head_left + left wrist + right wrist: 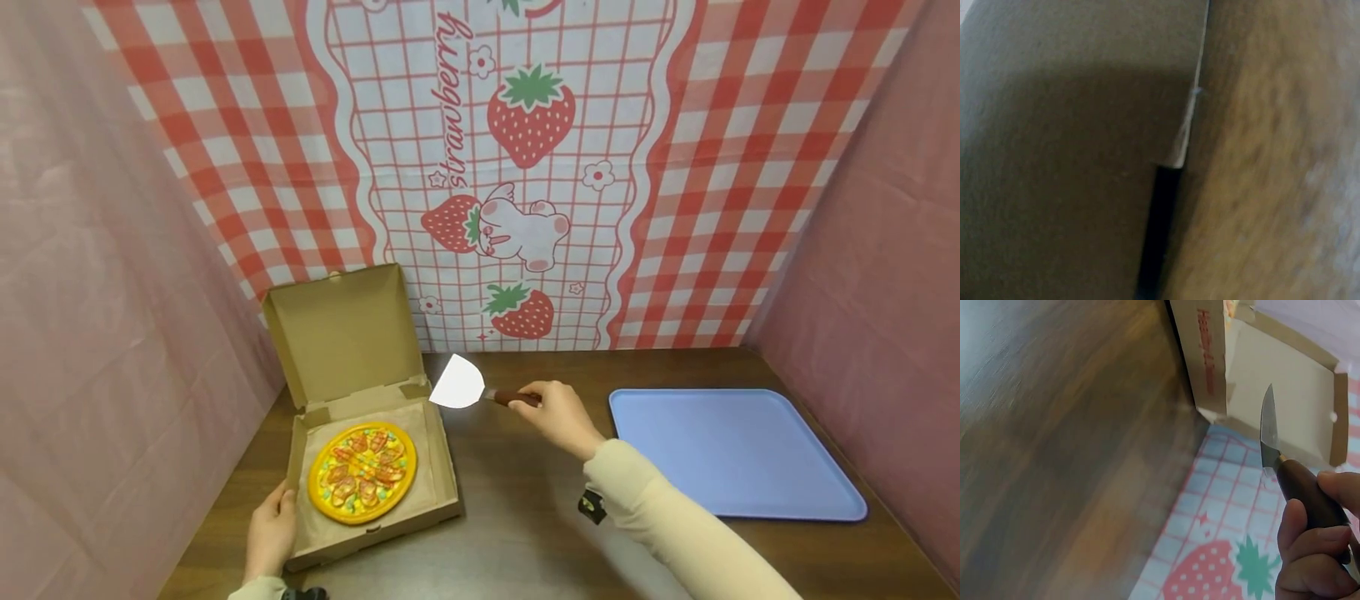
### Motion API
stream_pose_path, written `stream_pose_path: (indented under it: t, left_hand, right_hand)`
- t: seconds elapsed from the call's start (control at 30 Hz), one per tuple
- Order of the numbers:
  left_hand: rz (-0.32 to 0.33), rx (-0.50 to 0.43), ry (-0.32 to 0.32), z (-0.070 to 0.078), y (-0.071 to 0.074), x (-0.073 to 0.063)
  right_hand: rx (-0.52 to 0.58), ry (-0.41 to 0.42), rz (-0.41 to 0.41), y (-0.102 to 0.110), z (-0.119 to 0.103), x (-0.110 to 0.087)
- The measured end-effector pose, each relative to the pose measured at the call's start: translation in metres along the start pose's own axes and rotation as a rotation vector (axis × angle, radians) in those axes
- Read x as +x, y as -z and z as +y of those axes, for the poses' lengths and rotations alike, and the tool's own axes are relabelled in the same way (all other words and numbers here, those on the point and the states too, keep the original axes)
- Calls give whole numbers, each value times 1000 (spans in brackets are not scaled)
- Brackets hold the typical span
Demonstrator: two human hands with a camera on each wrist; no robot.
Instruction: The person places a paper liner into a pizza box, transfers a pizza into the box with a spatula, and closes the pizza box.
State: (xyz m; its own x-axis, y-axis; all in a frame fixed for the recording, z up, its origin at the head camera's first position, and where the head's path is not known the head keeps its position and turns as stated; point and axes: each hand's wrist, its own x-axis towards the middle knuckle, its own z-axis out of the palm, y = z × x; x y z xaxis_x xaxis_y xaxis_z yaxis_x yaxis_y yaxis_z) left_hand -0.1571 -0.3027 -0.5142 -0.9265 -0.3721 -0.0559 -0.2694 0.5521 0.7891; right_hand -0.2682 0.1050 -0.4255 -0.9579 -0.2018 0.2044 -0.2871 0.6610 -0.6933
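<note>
A toy-like pizza [362,473] with a yellow crust lies on brown paper inside an open cardboard pizza box [416,525]. My left hand [270,533] holds the box's left side wall near the front corner, its thumb at the rim. In the left wrist view, the cardboard side [1072,187] fills much of the picture and no fingers show. My right hand [558,417] grips the dark wooden handle of a spatula [457,383], raised to the right of the box. Its broad metal blade points left, bright with glare; the right wrist view shows the blade [1269,422] nearly edge-on.
A light blue tray [735,450] lies on the brown wooden table [517,508] to the right, partly behind my right forearm. The box lid [345,337] stands up at the back. A strawberry-patterned cloth [525,242] hangs behind, with pink curtains on both sides.
</note>
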Motion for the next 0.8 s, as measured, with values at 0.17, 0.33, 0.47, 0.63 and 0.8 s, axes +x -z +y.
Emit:
stream_pose_path:
  t: [0.17, 0.33, 0.47, 0.63, 0.8]
  left_hand:
    - [10, 7, -16, -1, 0, 0]
    - [10, -1, -17, -1, 0, 0]
    - [15, 2, -17, -1, 1, 1]
    - [9, 7, -9, -2, 0, 1]
    - [-4, 6, 1, -2, -1, 1]
  right_hand:
    - [-60, 21, 36, 27, 16, -12]
    - [-80, -15, 45, 53, 33, -26]
    - [-106, -38, 58, 74, 47, -37]
    - [-122, -104, 45, 98, 63, -52]
    - [-154, -152, 50, 119, 80, -68]
